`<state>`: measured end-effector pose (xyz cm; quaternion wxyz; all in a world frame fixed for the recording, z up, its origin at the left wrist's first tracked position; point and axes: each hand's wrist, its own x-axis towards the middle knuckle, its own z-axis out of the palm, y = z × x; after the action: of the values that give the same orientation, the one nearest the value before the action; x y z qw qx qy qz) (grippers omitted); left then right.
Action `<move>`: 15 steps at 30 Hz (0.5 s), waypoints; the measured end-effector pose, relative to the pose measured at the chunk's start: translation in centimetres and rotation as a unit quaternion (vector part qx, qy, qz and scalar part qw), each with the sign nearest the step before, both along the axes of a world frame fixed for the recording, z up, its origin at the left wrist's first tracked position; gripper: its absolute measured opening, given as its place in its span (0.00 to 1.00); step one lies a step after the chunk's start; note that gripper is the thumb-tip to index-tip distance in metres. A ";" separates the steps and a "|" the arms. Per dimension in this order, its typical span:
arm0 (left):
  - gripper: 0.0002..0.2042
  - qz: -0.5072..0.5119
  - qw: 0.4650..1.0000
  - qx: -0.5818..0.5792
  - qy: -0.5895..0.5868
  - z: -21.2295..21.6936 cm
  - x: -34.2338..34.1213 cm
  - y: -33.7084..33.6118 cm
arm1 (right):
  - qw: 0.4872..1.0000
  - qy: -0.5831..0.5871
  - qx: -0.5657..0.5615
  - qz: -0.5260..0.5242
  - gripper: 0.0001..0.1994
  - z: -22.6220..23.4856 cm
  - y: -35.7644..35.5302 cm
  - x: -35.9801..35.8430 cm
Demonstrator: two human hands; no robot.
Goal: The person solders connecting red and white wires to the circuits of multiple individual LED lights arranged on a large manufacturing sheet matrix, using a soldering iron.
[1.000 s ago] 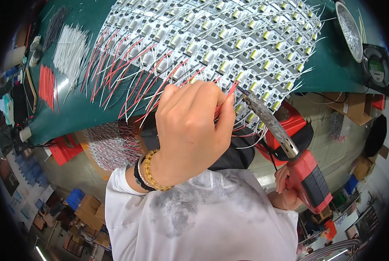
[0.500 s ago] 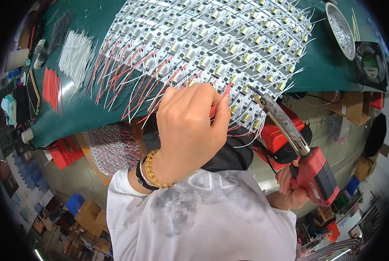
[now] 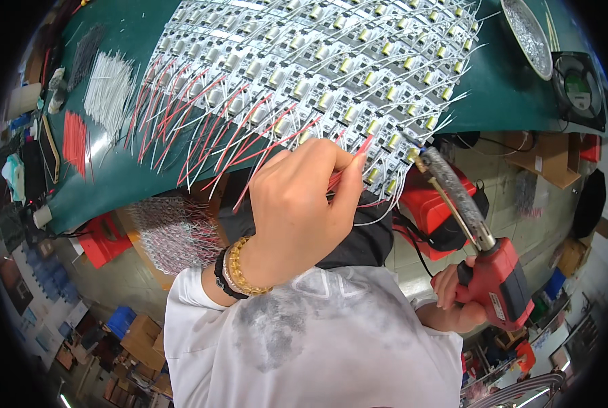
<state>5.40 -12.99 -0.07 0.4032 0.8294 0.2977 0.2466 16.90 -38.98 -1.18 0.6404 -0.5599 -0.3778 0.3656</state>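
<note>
Pinching a red wire [image 3: 348,170] at frame centre, the left hand [image 3: 297,211] has held steady while the right hand [image 3: 457,299], clenched on the red soldering gun [image 3: 498,282], brought its tip nearer the panel of small circuit boards [image 3: 317,61], readying the joint.

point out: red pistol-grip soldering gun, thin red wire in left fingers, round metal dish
red pistol-grip soldering gun [image 3: 501,289], head view, on its red body
thin red wire [image 3: 358,153], head view, near its tip
round metal dish [image 3: 525,34], head view, on its rim

bench: green mat [image 3: 508,95] | floor: grey concrete [image 3: 501,197] | cardboard boxes [image 3: 549,153] | red crates [image 3: 103,238]
</note>
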 end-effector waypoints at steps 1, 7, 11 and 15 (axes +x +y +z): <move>0.07 -0.002 1.000 0.022 0.009 -0.1 0.0 0.0 | 0.999 0.017 -0.013 -0.034 0.42 0.5 0.1 -0.6; 0.09 -0.002 0.999 0.037 0.024 -0.4 0.2 0.1 | 0.984 0.049 -0.045 -0.165 0.41 -0.3 -0.4 -2.0; 0.09 -0.004 0.999 0.029 0.029 0.0 0.3 0.3 | 0.983 -0.032 -0.052 -0.175 0.29 -0.2 -0.2 -1.7; 0.09 0.007 0.999 0.023 0.028 -0.1 0.5 0.3 | 0.978 -0.142 -0.051 -0.144 0.10 -0.3 -0.4 -0.9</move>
<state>5.91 -12.70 -0.14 0.3738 0.8428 0.3095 0.2327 15.96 -39.33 -1.47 0.5969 -0.6866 -0.3608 0.2052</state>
